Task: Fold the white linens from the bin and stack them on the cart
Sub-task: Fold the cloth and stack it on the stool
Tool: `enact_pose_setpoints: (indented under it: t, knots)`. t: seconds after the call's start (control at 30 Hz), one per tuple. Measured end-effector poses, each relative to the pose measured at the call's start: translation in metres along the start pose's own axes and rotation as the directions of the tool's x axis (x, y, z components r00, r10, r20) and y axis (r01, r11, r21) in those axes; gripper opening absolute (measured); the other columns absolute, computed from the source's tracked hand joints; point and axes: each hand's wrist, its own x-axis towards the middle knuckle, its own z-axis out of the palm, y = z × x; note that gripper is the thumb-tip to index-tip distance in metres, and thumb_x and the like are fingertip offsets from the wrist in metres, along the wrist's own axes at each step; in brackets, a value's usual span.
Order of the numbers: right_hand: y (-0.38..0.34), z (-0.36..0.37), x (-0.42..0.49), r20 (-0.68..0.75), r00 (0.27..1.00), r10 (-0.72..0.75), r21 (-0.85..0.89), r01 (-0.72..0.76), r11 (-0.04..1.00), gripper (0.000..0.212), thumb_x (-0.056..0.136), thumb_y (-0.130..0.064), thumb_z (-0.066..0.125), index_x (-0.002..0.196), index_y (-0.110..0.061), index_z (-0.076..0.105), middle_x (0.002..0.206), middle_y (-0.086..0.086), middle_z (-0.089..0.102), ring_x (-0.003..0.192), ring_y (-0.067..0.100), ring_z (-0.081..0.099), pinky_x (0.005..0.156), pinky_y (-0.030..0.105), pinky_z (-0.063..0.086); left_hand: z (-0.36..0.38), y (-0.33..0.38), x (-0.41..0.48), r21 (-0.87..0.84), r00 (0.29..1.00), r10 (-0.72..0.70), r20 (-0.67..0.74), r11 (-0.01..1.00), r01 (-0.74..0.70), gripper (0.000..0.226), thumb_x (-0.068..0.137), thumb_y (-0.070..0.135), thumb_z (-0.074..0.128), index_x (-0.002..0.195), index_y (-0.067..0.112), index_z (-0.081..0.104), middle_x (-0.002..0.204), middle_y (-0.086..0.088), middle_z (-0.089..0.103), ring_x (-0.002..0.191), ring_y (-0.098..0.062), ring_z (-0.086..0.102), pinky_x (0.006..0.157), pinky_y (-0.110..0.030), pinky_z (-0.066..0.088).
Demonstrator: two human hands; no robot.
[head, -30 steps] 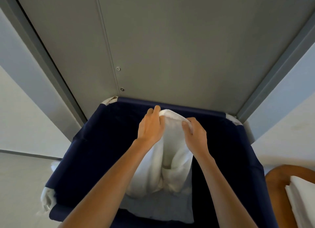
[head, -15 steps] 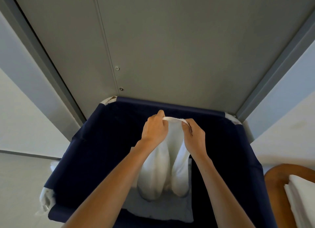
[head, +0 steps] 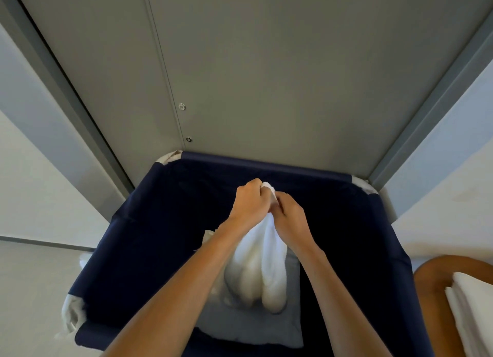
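Note:
A white linen (head: 262,271) hangs in long folds over the dark blue fabric bin (head: 138,223). My left hand (head: 249,203) grips its top edge with curled fingers. Right beside it, my right hand (head: 289,218) pinches the same top edge, and the two hands touch. More pale linen (head: 253,327) lies flat at the bottom of the bin under the hanging piece. At the right edge, folded white linens (head: 472,308) lie stacked on a brown wooden surface (head: 432,282).
A grey panelled wall (head: 266,76) rises directly behind the bin. White walls stand to the left and right. A pale floor (head: 32,290) shows at the lower left beside the bin's white frame corner (head: 70,314).
My hands have come together at the linen's top edge, from a hand's width apart to touching. The hanging linen has narrowed into a tighter bundle.

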Motion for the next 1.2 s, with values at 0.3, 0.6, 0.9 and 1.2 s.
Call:
enact_pose_setpoints:
  t: [0.3, 0.6, 0.9, 1.2]
  knots:
    - [0.003, 0.005, 0.002, -0.144, 0.989, -0.028, -0.155, 0.006, 0.988, 0.003, 0.094, -0.014, 0.052, 0.093, -0.017, 0.051, 0.089, -0.004, 0.054, 0.073, 0.009, 0.052, 0.057, 0.013, 0.034, 0.001, 0.003, -0.007, -0.043, 0.992, 0.119, 0.037, 0.992, -0.117, 0.024, 0.089, 0.012, 0.057, 0.069, -0.001, 0.059, 0.065, 0.0, 0.056, 0.071, -0.012, 0.05, 0.061, -0.011, 0.035]
    - [-0.001, -0.02, 0.0, -0.052, 0.988, -0.144, -0.01, 0.144, 0.99, 0.009, 0.091, -0.007, 0.056, 0.091, -0.015, 0.061, 0.087, -0.006, 0.062, 0.077, 0.006, 0.059, 0.063, 0.014, 0.046, -0.013, -0.009, 0.002, 0.032, 0.934, 0.145, 0.325, 0.986, -0.164, 0.026, 0.087, 0.009, 0.062, 0.106, 0.025, 0.054, 0.1, 0.012, 0.06, 0.091, -0.004, 0.058, 0.073, -0.017, 0.044]
    - [-0.013, -0.032, 0.0, -0.166, 0.979, -0.118, 0.104, 0.136, 0.985, 0.022, 0.086, 0.005, 0.051, 0.087, -0.015, 0.06, 0.08, -0.008, 0.062, 0.069, -0.004, 0.055, 0.061, 0.009, 0.044, -0.006, -0.008, 0.001, 0.006, 0.934, 0.292, 0.205, 0.954, -0.3, 0.018, 0.095, 0.016, 0.058, 0.078, 0.013, 0.059, 0.067, -0.001, 0.055, 0.056, -0.005, 0.042, 0.054, -0.016, 0.035]
    - [0.023, -0.014, -0.002, -0.04, 0.984, 0.173, -0.133, -0.177, 0.975, 0.01, 0.085, -0.004, 0.045, 0.079, -0.006, 0.053, 0.07, -0.001, 0.053, 0.059, 0.011, 0.044, 0.044, 0.014, 0.034, -0.016, -0.007, 0.004, 0.021, 0.965, 0.231, 0.121, 0.972, -0.235, 0.013, 0.101, 0.018, 0.042, 0.094, 0.013, 0.052, 0.069, 0.006, 0.05, 0.058, -0.006, 0.043, 0.05, -0.014, 0.035]
